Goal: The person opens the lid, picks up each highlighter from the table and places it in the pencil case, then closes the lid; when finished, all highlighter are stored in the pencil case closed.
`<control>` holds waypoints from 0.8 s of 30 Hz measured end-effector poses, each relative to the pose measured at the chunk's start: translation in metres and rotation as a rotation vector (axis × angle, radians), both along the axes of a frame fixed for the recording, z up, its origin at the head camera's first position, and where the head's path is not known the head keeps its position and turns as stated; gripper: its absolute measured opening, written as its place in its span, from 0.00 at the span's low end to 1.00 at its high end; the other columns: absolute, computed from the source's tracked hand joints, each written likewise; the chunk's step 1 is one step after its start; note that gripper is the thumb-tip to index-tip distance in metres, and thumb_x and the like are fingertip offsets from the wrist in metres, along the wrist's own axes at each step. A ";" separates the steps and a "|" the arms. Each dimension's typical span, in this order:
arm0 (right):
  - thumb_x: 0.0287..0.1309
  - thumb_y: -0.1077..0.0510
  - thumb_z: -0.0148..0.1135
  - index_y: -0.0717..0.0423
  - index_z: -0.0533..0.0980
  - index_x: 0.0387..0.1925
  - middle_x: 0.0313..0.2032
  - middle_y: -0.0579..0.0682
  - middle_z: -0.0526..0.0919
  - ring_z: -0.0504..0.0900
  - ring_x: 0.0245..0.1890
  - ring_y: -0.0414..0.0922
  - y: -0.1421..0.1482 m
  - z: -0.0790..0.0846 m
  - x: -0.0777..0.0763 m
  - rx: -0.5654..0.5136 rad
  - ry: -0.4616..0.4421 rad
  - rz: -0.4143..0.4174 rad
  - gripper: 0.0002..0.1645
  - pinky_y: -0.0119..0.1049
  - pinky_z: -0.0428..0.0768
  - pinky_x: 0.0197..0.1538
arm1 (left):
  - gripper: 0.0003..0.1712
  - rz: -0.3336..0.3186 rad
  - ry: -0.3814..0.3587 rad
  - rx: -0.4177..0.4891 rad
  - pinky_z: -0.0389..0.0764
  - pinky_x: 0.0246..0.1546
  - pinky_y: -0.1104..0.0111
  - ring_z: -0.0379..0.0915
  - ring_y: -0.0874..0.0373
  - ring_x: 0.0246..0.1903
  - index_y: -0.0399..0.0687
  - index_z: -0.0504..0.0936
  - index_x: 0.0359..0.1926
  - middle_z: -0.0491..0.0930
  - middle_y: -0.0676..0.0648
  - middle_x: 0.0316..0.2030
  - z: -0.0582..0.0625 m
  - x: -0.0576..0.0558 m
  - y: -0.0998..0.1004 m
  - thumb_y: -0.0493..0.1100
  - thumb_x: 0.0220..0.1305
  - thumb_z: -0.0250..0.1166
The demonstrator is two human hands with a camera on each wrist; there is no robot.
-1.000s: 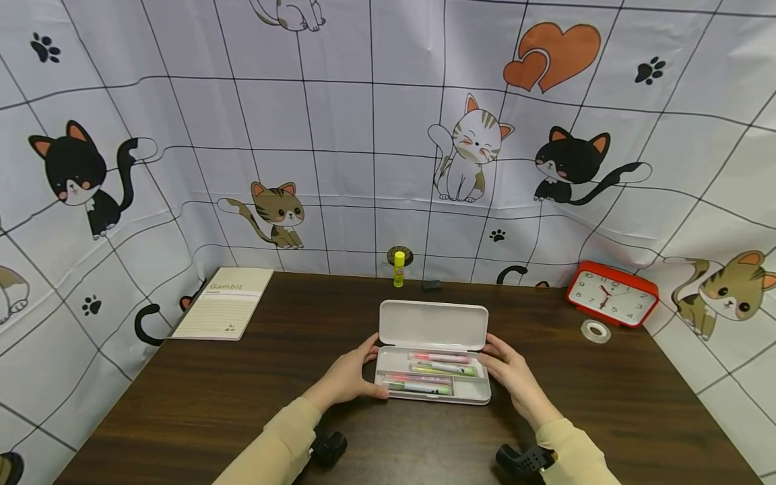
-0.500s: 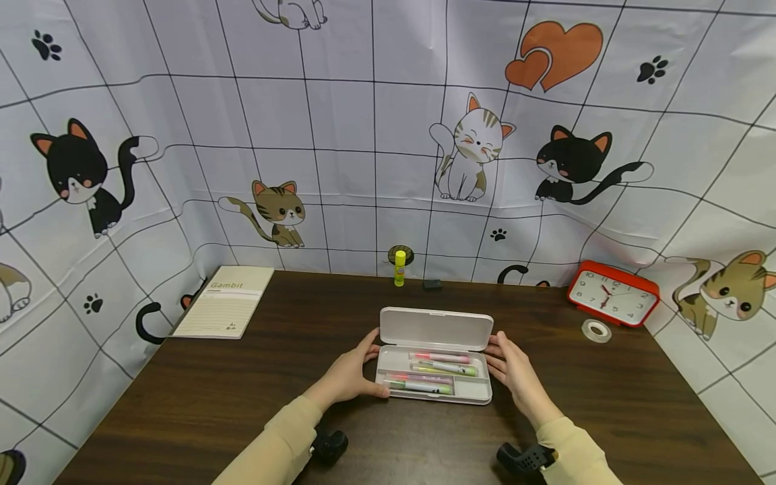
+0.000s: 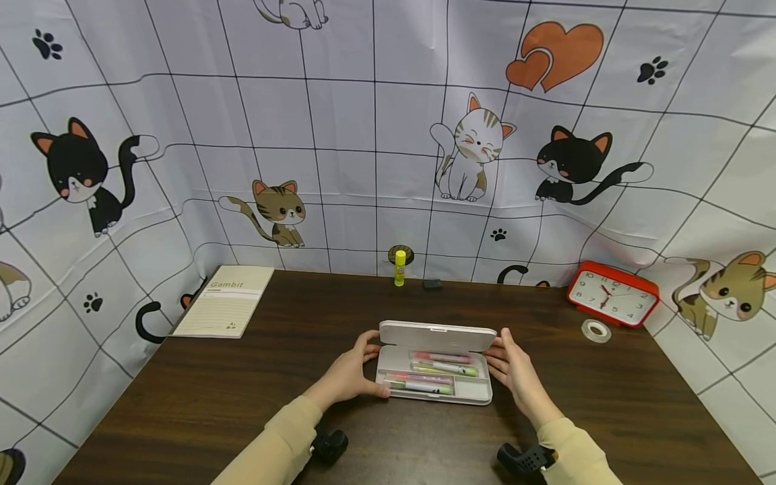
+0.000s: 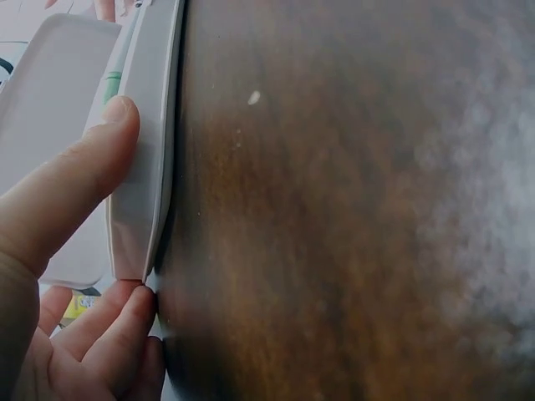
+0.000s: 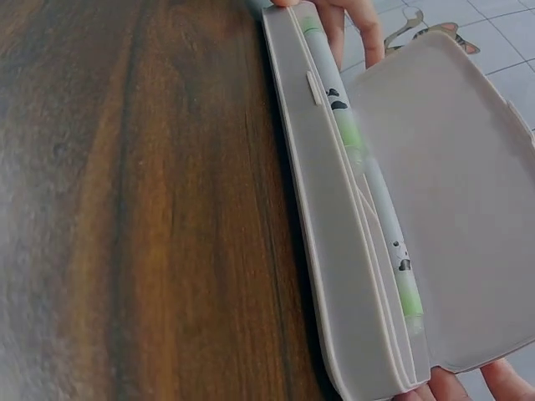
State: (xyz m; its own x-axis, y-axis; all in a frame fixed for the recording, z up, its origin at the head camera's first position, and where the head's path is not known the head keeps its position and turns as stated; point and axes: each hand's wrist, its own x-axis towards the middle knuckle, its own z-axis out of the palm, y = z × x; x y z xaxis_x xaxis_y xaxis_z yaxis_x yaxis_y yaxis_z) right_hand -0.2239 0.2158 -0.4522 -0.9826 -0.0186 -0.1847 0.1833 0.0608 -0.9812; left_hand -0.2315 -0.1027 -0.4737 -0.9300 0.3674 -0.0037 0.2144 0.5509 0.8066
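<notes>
A whitish pencil case (image 3: 473, 389) lies on the table with its hinged lid (image 3: 436, 336) tilted up over the tray. Several pink and green pens (image 3: 445, 368) lie in its compartments; one white-and-green pen (image 5: 403, 271) shows in the right wrist view. My left hand (image 3: 347, 378) grips the case's left end, thumb (image 4: 100, 154) over the front edge and fingers (image 4: 104, 330) at the side. At the right end, my right hand (image 3: 518, 377) has its fingers extended against the lid's side and the case. Part of those fingers is hidden behind the lid.
A lined notepad (image 3: 225, 303) lies at the back left. Behind the case stand a yellow glue stick (image 3: 399, 269) and a small dark block (image 3: 432, 285). At the back right are a red clock (image 3: 613, 294) and a white tape roll (image 3: 596, 331). A printed curtain (image 3: 339, 121) borders the table.
The lid has swung forward and down over the tray. My right hand's fingers have moved from the case's right rim up to the lid's side. The left hand has stayed put.
</notes>
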 end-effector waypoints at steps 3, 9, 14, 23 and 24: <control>0.71 0.37 0.35 0.72 0.51 0.67 0.60 0.72 0.63 0.66 0.62 0.61 0.001 0.000 0.000 0.006 -0.002 0.010 0.44 0.49 0.68 0.64 | 0.62 0.001 -0.003 0.011 0.65 0.62 0.48 0.66 0.46 0.62 0.47 0.51 0.69 0.70 0.38 0.61 0.000 0.000 0.001 0.48 0.38 0.81; 0.72 0.42 0.40 0.70 0.57 0.64 0.58 0.67 0.67 0.71 0.59 0.55 0.006 0.000 0.003 0.007 0.006 0.034 0.36 0.43 0.74 0.60 | 0.61 0.001 -0.002 0.005 0.66 0.62 0.49 0.65 0.46 0.63 0.47 0.51 0.68 0.69 0.38 0.62 0.000 0.000 0.001 0.48 0.39 0.81; 0.71 0.45 0.43 0.68 0.60 0.64 0.57 0.61 0.70 0.71 0.59 0.54 0.009 0.001 0.005 -0.014 0.013 0.074 0.33 0.42 0.75 0.58 | 0.58 0.003 -0.007 0.001 0.67 0.62 0.50 0.65 0.46 0.63 0.47 0.53 0.66 0.69 0.38 0.62 0.001 0.001 0.000 0.48 0.40 0.80; 0.69 0.52 0.48 0.68 0.55 0.69 0.67 0.66 0.60 0.69 0.61 0.49 0.022 0.002 0.012 0.029 0.043 0.225 0.35 0.47 0.72 0.61 | 0.58 -0.037 0.016 -0.069 0.69 0.60 0.51 0.66 0.44 0.62 0.47 0.55 0.70 0.66 0.37 0.64 0.003 0.002 0.000 0.51 0.42 0.78; 0.68 0.53 0.49 0.68 0.55 0.69 0.67 0.66 0.59 0.69 0.61 0.48 0.023 0.002 0.012 0.040 0.047 0.243 0.35 0.46 0.73 0.61 | 0.58 -0.040 0.019 -0.078 0.69 0.60 0.51 0.66 0.45 0.62 0.47 0.55 0.71 0.66 0.37 0.64 0.003 0.002 -0.001 0.52 0.43 0.78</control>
